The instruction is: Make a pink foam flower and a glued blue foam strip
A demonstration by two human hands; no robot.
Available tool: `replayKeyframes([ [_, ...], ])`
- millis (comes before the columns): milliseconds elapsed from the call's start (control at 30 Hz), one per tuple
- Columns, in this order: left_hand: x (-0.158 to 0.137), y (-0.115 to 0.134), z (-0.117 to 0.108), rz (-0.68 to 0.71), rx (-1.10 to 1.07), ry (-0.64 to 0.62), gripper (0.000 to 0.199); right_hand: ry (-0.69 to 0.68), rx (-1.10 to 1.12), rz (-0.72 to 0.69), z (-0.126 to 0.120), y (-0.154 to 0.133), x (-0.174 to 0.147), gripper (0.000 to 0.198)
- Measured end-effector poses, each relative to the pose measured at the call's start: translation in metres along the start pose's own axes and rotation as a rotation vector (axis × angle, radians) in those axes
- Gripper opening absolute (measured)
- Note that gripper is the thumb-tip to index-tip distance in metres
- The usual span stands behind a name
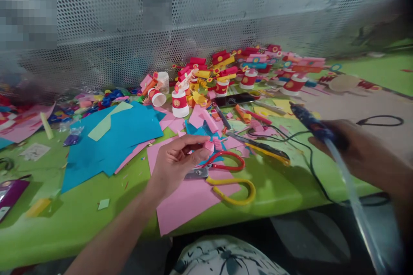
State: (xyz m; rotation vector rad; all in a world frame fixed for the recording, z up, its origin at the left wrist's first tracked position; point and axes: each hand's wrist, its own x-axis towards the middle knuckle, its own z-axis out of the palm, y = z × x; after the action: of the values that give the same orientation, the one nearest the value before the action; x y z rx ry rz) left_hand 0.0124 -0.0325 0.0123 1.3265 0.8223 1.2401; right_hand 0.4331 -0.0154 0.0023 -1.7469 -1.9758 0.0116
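Observation:
Between the thumb and fingers of my left hand (pixel 180 159) is a small folded piece of pink paper (pixel 209 146). Below it lie scissors (pixel 250 189) with one red and one yellow handle, their blades partly under my left hand, on a pink paper sheet (pixel 180 208). My right hand (pixel 351 146), a little blurred, grips a dark glue gun (pixel 309 120) at the right. Its nozzle points up and left, away from the pink piece. A long clear glue stick (pixel 355 206) sticks out of its back end toward me.
Blue paper sheets (pixel 109 146) lie at the left. Paper cups with coloured paper rolls, such as one red-and-white cup (pixel 180 104), stand along the back by a perforated metal panel (pixel 200 8). A utility knife (pixel 261 148), a black phone (pixel 235 99) and a dark cable (pixel 311 159) lie among scraps.

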Motion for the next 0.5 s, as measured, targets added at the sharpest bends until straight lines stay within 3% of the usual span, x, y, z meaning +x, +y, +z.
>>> replayKeyframes([
  [67,-0.001,0.0,0.0,0.0,0.004,-0.01,0.023,-0.022,-0.155,-0.093,0.011,0.021,0.0,0.04],
  [200,-0.002,0.001,0.0,0.006,0.01,-0.006,0.022,-0.127,-0.383,-0.012,0.028,0.05,-0.001,0.043],
  [500,-0.002,0.002,0.002,0.018,-0.003,-0.016,0.022,-0.253,-0.512,0.038,0.043,0.057,0.021,0.048],
])
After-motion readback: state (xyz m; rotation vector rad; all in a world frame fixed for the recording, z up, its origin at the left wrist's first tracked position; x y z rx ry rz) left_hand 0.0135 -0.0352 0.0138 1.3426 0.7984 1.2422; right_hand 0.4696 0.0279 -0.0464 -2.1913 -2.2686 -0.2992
